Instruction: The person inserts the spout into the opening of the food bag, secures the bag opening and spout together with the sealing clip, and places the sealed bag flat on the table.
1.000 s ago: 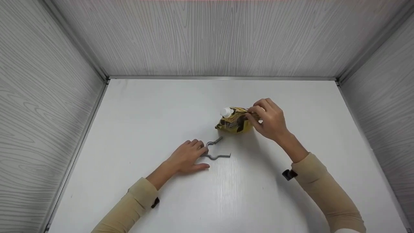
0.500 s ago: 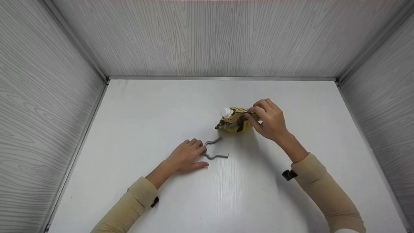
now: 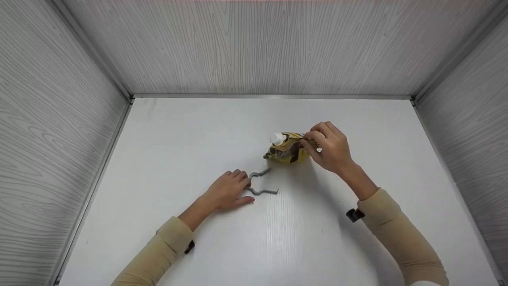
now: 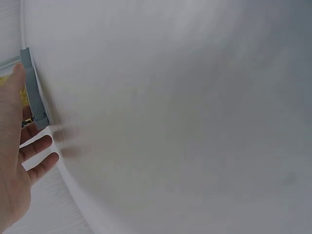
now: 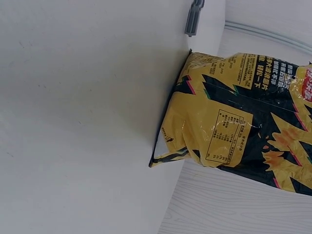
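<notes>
In the head view my right hand (image 3: 328, 146) pinches the top edge of a yellow-and-black snack bag (image 3: 293, 153) standing on the table. A white round cap (image 3: 277, 138) shows at the bag's upper left. The right wrist view shows the printed side of the bag (image 5: 229, 117), with its lower edge on the tabletop. My left hand (image 3: 228, 190) lies low over the table, thumb spread. Its fingers reach over the near end of a grey two-armed bent piece (image 3: 262, 192), hiding where the arms meet. One grey strip (image 4: 33, 90) stands on edge beside the fingers in the left wrist view.
The white tabletop (image 3: 178, 135) is bordered by pale wood-grain walls at the back (image 3: 254, 51) and sides. A metal strip runs along the back edge (image 3: 254, 95).
The left hand and the grey bent piece have slid slightly left, away from the bag. The right hand and bag stay nearly in place.
</notes>
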Tool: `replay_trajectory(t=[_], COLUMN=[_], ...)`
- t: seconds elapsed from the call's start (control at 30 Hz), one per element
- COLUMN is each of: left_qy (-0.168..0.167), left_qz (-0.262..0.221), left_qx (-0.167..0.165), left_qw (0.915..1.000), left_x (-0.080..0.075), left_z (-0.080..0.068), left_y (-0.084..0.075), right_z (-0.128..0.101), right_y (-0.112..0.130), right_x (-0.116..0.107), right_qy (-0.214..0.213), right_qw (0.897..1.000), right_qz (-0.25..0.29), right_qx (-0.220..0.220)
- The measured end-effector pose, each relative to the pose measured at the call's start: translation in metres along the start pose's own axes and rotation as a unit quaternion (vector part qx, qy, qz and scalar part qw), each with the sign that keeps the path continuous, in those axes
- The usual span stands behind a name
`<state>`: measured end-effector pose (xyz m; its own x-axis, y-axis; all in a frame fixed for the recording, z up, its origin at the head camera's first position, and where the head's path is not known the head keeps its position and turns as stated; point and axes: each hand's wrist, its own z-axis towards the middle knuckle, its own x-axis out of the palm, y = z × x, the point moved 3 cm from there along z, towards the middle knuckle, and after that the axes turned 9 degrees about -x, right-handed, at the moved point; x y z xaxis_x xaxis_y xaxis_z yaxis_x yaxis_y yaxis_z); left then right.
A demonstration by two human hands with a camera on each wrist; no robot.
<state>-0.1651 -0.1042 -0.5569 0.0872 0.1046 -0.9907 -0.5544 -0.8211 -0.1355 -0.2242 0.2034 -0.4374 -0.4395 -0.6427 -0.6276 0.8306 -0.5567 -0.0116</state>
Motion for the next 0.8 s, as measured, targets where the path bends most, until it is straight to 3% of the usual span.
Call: replay_trajectory(t=[0.47,0.8], left_qy=[-0.002,-0.044], left_qz=[0.012,0.052], left_qx=[-0.015,0.011], left_qw=[0.9998,0.9976], left_x=[-0.0012,-0.0047], left_z=[0.002,0.0022], left_y=[0.0006,-0.0045], right_z=[-0.0009,-0.0007], right_y=[0.0004,0.0006], right_x=[0.001,0.0007], right_qy=[-0.004,0.008], right_qw=[1.0,1.0], right_qz=[0.006,0.003], right_qx=[-0.001,0.001])
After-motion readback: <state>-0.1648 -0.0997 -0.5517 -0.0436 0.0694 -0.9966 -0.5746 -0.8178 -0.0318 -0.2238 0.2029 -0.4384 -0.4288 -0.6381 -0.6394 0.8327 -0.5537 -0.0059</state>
